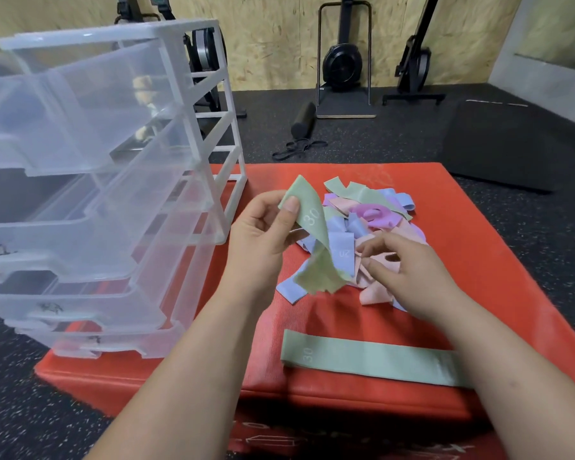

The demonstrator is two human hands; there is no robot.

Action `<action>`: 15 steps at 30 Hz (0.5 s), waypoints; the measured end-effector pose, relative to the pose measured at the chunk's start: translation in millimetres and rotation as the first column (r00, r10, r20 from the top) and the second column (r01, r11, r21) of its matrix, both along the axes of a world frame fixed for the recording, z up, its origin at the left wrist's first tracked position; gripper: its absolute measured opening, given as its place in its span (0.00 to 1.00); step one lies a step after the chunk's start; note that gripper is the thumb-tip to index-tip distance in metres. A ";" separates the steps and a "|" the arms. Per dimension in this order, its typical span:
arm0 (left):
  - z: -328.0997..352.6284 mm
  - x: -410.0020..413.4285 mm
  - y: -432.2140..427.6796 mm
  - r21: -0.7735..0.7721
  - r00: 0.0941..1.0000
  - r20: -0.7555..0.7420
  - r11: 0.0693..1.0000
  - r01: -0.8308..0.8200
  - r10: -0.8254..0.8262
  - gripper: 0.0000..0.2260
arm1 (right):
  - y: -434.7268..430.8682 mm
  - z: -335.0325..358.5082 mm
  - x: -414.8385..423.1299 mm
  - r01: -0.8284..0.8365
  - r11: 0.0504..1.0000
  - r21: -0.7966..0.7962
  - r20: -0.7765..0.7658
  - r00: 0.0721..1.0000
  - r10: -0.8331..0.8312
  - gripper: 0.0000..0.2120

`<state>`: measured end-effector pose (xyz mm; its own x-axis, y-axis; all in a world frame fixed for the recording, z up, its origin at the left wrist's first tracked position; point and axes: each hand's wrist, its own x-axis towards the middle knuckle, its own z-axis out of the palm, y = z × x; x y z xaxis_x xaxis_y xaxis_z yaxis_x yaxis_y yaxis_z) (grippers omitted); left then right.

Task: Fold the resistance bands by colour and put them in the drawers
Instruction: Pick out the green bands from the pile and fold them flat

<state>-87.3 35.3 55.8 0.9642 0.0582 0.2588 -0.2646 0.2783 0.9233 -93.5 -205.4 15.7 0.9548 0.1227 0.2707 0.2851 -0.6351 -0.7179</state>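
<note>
Nearest of the bands, a flat green band [372, 361] marked 30 lies stretched out on the red mat [312, 313], its long axis running left to right, just in front of both forearms. Beyond it, the left hand [263, 234] is raised and pinches a second green band [312, 247] near its upper end, thumb pressed on the fabric beside the printed 30. That band hangs twisted, its length running down and to the right, and its lower end drapes onto the near edge of the mixed pile of bands [372, 227]. The free end therefore lies just left of the right hand [412, 277], which is the nearer hand to take it. It hovers low over the pink bands [377, 293], palm down, fingers loosely bent, thumb and forefinger apart and gripping nothing that shows. The clear drawer unit [113, 180] stands on the left of the mat, several drawers pulled out, closer to the left hand.
</note>
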 end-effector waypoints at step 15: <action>16.8 -21.2 -17.2 0.017 0.997 -0.019 0.997 0.077 -0.077 0.09 | 35.1 14.6 -23.1 -0.118 0.878 0.463 -0.071 0.983 0.170 0.06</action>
